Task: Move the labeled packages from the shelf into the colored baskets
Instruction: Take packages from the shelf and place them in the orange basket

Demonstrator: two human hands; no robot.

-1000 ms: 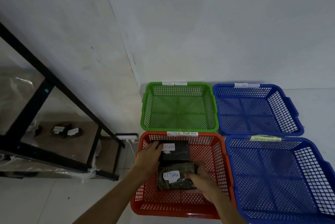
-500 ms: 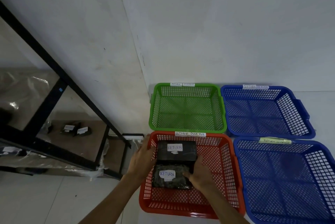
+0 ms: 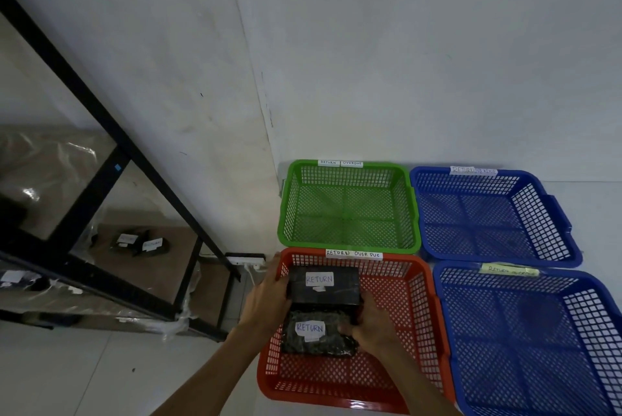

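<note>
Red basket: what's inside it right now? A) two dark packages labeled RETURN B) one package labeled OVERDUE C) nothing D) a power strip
A: inside the red basket, a black box and a dark wrapped package each carry a white RETURN label, with the left hand and right hand on them.

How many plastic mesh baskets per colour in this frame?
Green plastic mesh basket: 1
Red plastic mesh basket: 1, holding two dark packages labelled RETURN
Blue plastic mesh baskets: 2
Total: 4
</note>
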